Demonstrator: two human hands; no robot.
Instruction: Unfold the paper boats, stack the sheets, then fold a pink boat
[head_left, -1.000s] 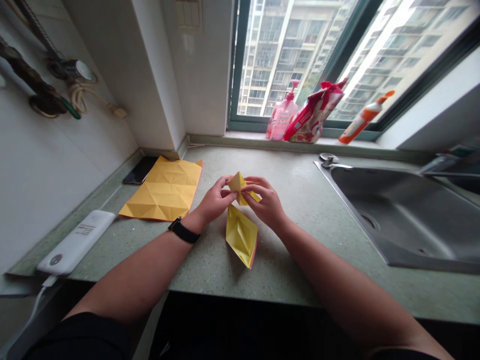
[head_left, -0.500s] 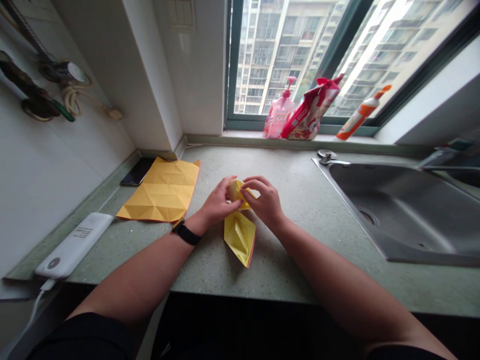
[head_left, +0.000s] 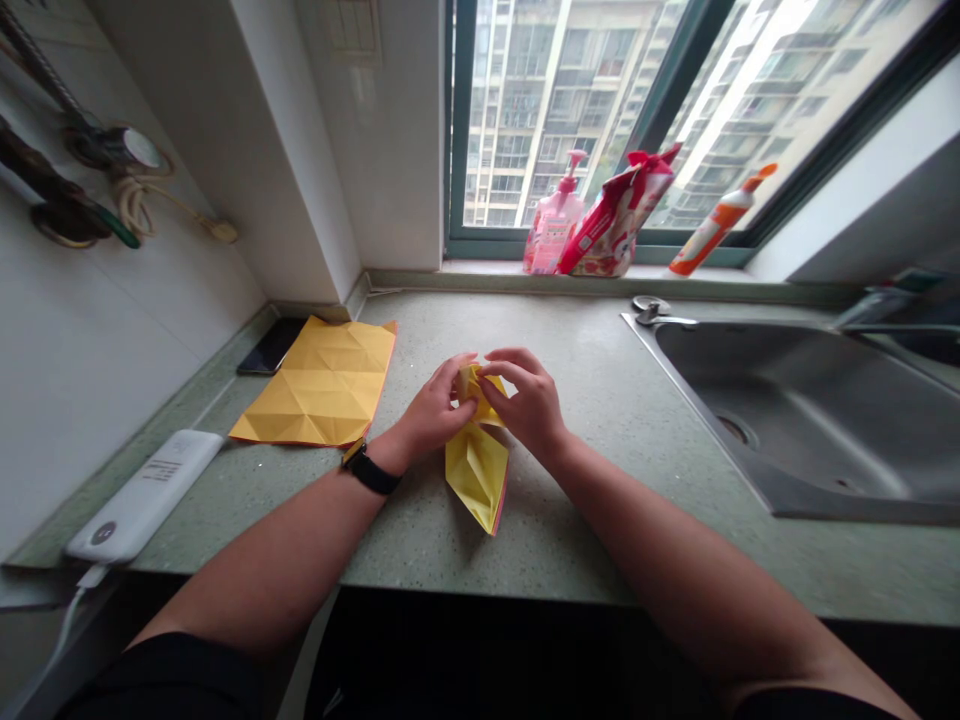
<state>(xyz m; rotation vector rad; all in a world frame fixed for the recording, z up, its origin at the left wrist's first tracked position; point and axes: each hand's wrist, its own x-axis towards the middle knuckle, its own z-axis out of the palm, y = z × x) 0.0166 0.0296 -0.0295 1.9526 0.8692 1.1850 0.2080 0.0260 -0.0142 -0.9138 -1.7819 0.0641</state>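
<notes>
A folded yellow paper (head_left: 478, 470) with a reddish underside stands between my hands over the counter, its pointed lower flap aimed toward me. My left hand (head_left: 439, 405) grips its upper part from the left, thumb in front and fingers behind. From the right, my right hand (head_left: 529, 400) pinches the top of the same paper between thumb and fingertips. The fingers partly cover the upper folds. Left of my hands lies a creased orange-yellow sheet (head_left: 319, 385), flat on the counter with its far corners slightly raised.
A dark phone (head_left: 270, 347) lies partly beneath the sheet. A white power bank (head_left: 146, 497) with a cable is at the counter's left. To the right is a steel sink (head_left: 810, 400). A pink pump bottle (head_left: 553, 225), red bag (head_left: 619, 220) and orange-white bottle (head_left: 716, 228) line the windowsill.
The camera view has shifted slightly. My fingers have moved a little at the top of the folded paper, and both hands keep hold of it.
</notes>
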